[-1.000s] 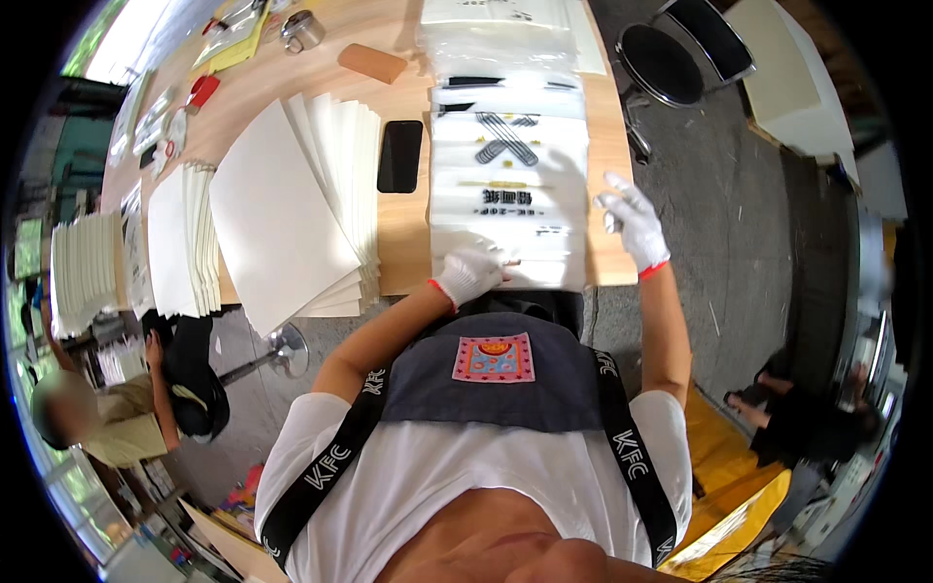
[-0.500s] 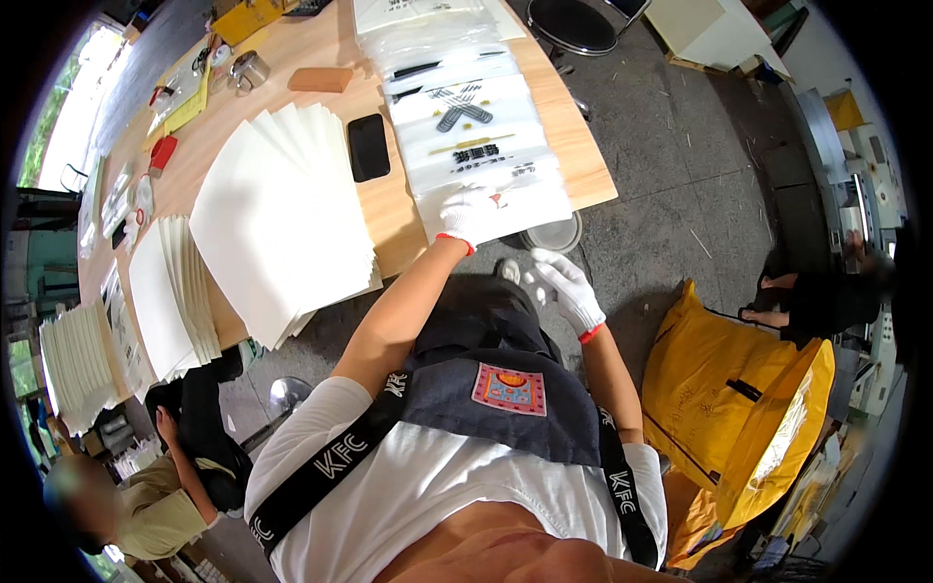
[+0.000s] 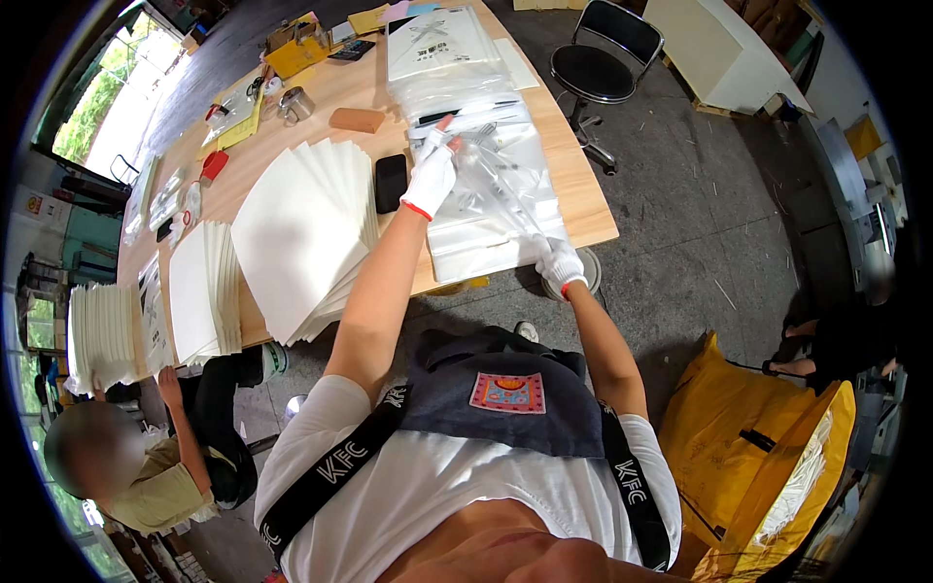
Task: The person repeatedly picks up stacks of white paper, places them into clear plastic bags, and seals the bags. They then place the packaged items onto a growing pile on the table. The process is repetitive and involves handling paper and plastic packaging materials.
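Observation:
On the table's right part lies a stack of clear plastic bags (image 3: pixel 483 255) with dark print. My left hand (image 3: pixel 431 177), in a white glove with bare tips on thumb and index finger, is over the stack's left side, and those tips pinch the top bag's film. My right hand (image 3: pixel 560 262), gloved in white with a red cuff, is closed on the near right part of the same plastic bag (image 3: pixel 501 185). The film is lifted, crumpled and drawn in diagonal folds between both hands. A black phone (image 3: pixel 391 184) lies just left of the stack.
Fanned white sheets (image 3: pixel 301 228) cover the table (image 3: pixel 595 219) on the left. Beyond are a brick-coloured block (image 3: pixel 357 120), a metal mug (image 3: pixel 294 105) and a printed pack (image 3: pixel 442 44). A black chair (image 3: pixel 595 73) stands right; a yellow sack (image 3: pixel 739 437) is near right. Another person (image 3: pixel 160 476) sits left.
My left hand has moved up and left, farther over the stack. My right hand has come up from beside the table to the bag, which is now lifted and crumpled. The view has shifted.

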